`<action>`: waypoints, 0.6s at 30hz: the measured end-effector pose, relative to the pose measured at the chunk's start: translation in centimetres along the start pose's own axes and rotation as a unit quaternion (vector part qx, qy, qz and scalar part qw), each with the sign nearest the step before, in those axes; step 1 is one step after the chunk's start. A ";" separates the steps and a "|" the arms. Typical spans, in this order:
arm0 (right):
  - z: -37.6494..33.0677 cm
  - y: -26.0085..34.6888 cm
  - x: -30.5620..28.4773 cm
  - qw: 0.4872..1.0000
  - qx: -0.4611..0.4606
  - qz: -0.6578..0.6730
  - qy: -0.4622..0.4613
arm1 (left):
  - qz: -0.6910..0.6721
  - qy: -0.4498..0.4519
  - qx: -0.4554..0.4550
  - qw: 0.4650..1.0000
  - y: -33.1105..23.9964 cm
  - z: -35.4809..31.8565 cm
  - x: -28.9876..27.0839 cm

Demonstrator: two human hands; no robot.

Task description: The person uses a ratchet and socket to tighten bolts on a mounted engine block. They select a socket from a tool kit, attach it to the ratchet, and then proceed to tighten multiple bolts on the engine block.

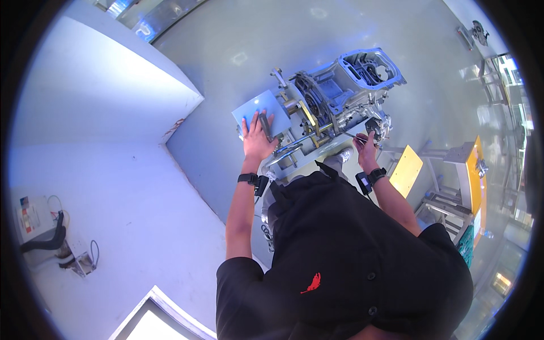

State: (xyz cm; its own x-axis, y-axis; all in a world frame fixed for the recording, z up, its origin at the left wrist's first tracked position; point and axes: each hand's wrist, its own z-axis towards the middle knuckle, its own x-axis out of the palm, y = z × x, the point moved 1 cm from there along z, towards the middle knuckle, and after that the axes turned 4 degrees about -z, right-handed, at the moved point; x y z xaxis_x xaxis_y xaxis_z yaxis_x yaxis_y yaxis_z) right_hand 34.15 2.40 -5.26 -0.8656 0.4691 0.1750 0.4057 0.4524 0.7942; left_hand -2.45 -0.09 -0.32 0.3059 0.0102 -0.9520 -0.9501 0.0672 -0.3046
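2 hands (258, 143) (367, 153); 2 wrist straps (248, 178) (375, 175); 1 metal assy. (339, 86); 1 sq. plate (253, 106); 2 shirt btns. (372, 276) (372, 310)

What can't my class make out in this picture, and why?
Head view, all:
Thin rod: held end hidden by the right hand.
Pale plate: partly covered by the left hand.
Bright panel: cut by the lower edge.
White box: markings too small.

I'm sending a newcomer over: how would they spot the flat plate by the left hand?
Find the big metal housing in the upper middle. To its left, the left hand partly covers the plate. It is pale, smooth and squarish, unlike the darker, intricate metal parts beside it.
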 end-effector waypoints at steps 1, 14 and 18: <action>0.0 -0.1 0.0 0.999 -0.017 0.021 -0.021 | -0.001 0.002 0.001 1.000 -0.1 0.0 0.0; -0.1 1.0 -0.2 0.996 0.031 0.062 0.060 | -0.005 -0.012 0.008 1.000 0.1 -0.1 0.2; 0.0 1.1 0.0 0.991 0.073 0.054 0.094 | -0.013 -0.010 0.008 1.000 0.0 0.1 0.2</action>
State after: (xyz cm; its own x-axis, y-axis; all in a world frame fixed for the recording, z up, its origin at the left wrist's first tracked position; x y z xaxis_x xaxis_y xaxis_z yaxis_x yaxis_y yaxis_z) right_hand 34.57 2.86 -4.40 -0.8482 0.3776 0.3715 0.5261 0.5188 0.6738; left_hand -2.41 0.04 -0.49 0.3317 0.0286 -0.9429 -0.9408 0.0844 -0.3284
